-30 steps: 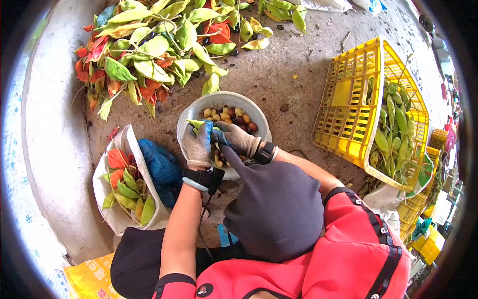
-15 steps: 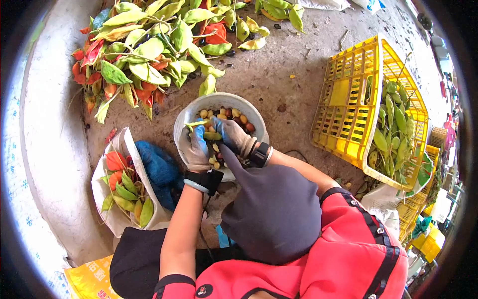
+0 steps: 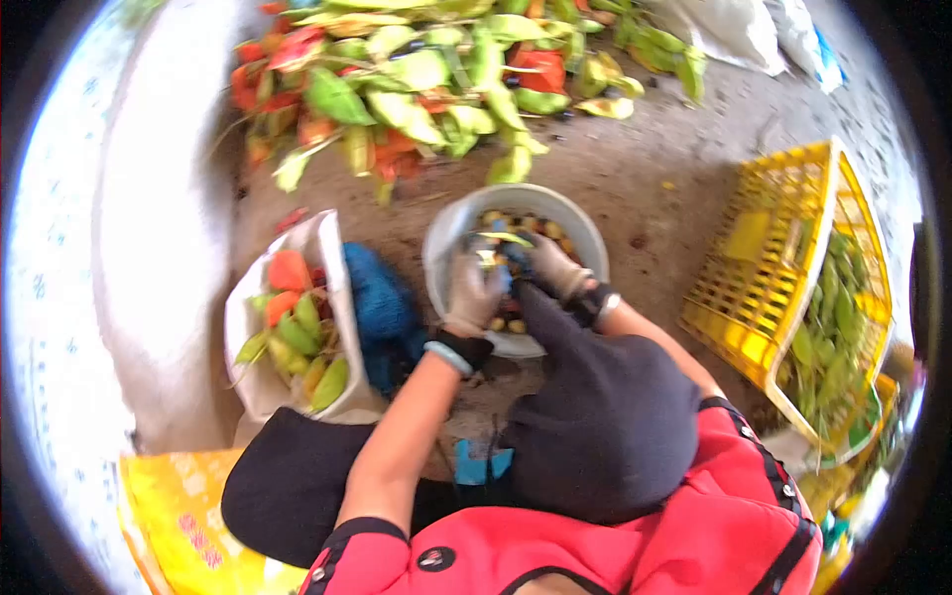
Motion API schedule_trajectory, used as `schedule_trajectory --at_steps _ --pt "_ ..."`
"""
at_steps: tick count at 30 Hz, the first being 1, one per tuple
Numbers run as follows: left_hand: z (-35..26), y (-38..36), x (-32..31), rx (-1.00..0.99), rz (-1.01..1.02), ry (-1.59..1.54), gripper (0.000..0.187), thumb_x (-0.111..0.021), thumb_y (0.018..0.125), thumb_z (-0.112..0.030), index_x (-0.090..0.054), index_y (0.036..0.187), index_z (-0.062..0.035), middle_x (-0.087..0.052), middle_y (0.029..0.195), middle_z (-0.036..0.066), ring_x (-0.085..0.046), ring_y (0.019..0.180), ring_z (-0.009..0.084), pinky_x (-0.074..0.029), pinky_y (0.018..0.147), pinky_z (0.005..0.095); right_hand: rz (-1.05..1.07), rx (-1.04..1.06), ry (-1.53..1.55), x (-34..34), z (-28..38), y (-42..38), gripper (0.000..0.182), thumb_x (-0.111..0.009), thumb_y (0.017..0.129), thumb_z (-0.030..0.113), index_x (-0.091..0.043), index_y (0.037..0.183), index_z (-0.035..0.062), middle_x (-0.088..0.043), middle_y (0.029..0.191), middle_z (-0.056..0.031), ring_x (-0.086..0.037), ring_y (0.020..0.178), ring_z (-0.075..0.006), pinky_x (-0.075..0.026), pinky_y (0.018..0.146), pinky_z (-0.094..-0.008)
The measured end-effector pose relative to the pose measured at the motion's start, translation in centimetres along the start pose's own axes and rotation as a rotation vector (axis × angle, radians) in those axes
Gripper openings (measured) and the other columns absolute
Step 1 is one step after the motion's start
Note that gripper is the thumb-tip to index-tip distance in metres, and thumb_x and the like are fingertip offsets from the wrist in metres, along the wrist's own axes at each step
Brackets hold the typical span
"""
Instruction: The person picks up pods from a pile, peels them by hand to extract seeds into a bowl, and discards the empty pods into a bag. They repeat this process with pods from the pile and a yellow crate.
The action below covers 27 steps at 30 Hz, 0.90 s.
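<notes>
Both my hands wear pale gloves with bluish, smeared fingertips and work over a round whitish basin (image 3: 592,226). Large beans (image 3: 512,325), tan to dark brown, lie in it. A thin yellow-green bean pod (image 3: 508,238) stretches between my fingertips. My left hand (image 3: 476,286) is closed at the pod's left part, beside a small pale bit that blur keeps me from naming. My right hand (image 3: 551,266) is closed near the pod's other end. Motion blur hides the exact finger contact.
Green and red pods (image 3: 426,74) lie heaped on the concrete floor ahead. A tilted yellow crate (image 3: 759,248) of green pods stands at right. At left are a white sack (image 3: 342,297) of pods and a blue bundle (image 3: 382,302). My dark-covered knee (image 3: 605,436) juts toward the basin.
The whole view has shifted, so the basin and crate appear farther right and the pod heap higher up. My hands stay together over the basin with a pod between them.
</notes>
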<state>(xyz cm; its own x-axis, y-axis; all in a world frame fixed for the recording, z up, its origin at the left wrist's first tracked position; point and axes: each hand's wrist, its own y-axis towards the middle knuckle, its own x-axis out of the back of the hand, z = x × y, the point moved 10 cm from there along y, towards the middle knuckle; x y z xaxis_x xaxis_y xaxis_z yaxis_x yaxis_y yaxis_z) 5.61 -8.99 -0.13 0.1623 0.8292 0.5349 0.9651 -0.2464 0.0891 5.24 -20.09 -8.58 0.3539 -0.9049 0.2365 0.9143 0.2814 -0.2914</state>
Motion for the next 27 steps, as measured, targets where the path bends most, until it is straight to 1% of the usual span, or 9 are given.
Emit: schedule_trajectory --at_steps 6,8,13,15,18,20,22,23,27 --pt "-4.0 1.4 0.0 -0.021 0.105 -0.008 0.053 -0.055 0.071 -0.010 -0.060 0.124 -0.0111 -0.053 0.113 0.023 -0.048 0.109 0.0425 -0.037 0.101 0.0484 0.099 -0.384 0.854 -3.4 -5.8 0.6 0.023 -0.051 0.095 0.018 -0.063 0.109 0.0036 -0.066 0.102 -0.0079 -0.062 0.089 -0.0187 -0.050 0.079 -0.0301" --pt "-5.5 2.2 -0.1 -0.097 0.137 0.022 0.052 -0.055 0.071 -0.010 -0.060 0.124 -0.0117 -0.053 0.114 0.022 -0.047 0.111 0.0427 -0.037 0.101 0.0489 -0.023 -0.079 0.234 -2.6 -10.9 2.8 0.025 -0.051 0.094 0.017 -0.062 0.112 0.0030 -0.066 0.106 -0.0080 -0.062 0.094 -0.0184 -0.050 0.082 -0.0303" --pt "-6.3 2.9 0.8 -0.137 0.261 -0.093 0.038 -0.058 0.075 -0.009 -0.065 0.113 -0.0121 -0.061 0.113 0.018 -0.053 0.109 0.0369 -0.040 0.100 0.0449 -0.117 -0.003 0.419 0.3 -1.2 1.1 0.032 -0.061 0.085 0.005 -0.061 0.117 0.0046 -0.066 0.114 -0.0118 -0.063 0.104 -0.0179 -0.049 0.091 -0.0321" --pt "-5.2 2.9 1.2 -0.148 0.185 -0.140 0.031 -0.057 0.081 -0.006 -0.065 0.111 -0.0097 -0.065 0.105 0.014 -0.061 0.101 0.0299 -0.046 0.094 0.0380 0.010 -0.012 -0.101 0.9 2.4 0.2 0.040 -0.067 0.082 0.006 -0.060 0.120 0.0037 -0.068 0.110 -0.0109 -0.063 0.100 -0.0172 -0.049 0.091 -0.0320" --pt "-1.0 2.5 1.7 0.069 -0.004 -0.400 0.022 -0.060 0.088 -0.008 -0.066 0.109 -0.0063 -0.067 0.103 0.009 -0.063 0.097 0.0206 -0.049 0.087 0.0311 0.036 -0.062 0.310 1.6 5.1 -0.7 0.043 -0.066 0.083 0.009 -0.056 0.124 -0.0014 -0.064 0.117 -0.0156 -0.062 0.100 -0.0181 -0.050 0.086 -0.0335" --pt "1.7 1.9 1.1 0.337 -0.044 -0.640 0.023 -0.063 0.091 -0.014 -0.067 0.110 -0.0018 -0.067 0.105 0.007 -0.062 0.095 0.0147 -0.049 0.085 0.0289 0.060 0.339 0.061 1.0 3.9 0.1 0.049 -0.063 0.084 0.006 -0.050 0.131 -0.0016 -0.063 0.119 -0.0144 -0.059 0.109 -0.0217 -0.048 0.094 -0.0336" --pt "3.9 1.2 0.7 0.473 -0.124 -0.746 0.026 -0.063 0.093 -0.015 -0.065 0.113 0.0015 -0.067 0.105 0.006 -0.062 0.093 0.0123 -0.050 0.083 0.0277 0.186 0.046 0.112 0.2 3.2 0.2 0.051 -0.061 0.083 0.004 -0.049 0.133 0.0005 -0.061 0.122 -0.0135 -0.054 0.118 -0.0278 -0.042 0.103 -0.0371" --pt "5.1 0.8 0.4 0.529 -0.143 -0.771 0.027 -0.063 0.093 -0.016 -0.065 0.114 0.0022 -0.067 0.104 0.005 -0.062 0.092 0.0122 -0.050 0.083 0.0277 0.061 0.266 -0.059 1.0 5.4 -0.8 0.053 -0.056 0.091 0.003 -0.041 0.141 0.0008 -0.057 0.126 -0.0130 -0.053 0.115 -0.0183 -0.039 0.102 -0.0294" --pt "-1.5 2.2 1.5 0.087 -0.054 -0.344 0.022 -0.062 0.090 -0.014 -0.067 0.109 -0.0026 -0.066 0.108 0.013 -0.062 0.102 0.0227 -0.048 0.087 0.0331 -0.127 -0.070 0.440 1.0 2.5 -0.1 0.042 -0.060 0.087 0.001 -0.052 0.129 0.0011 -0.063 0.117 -0.0117 -0.060 0.105 -0.0175 -0.049 0.091 -0.0286"
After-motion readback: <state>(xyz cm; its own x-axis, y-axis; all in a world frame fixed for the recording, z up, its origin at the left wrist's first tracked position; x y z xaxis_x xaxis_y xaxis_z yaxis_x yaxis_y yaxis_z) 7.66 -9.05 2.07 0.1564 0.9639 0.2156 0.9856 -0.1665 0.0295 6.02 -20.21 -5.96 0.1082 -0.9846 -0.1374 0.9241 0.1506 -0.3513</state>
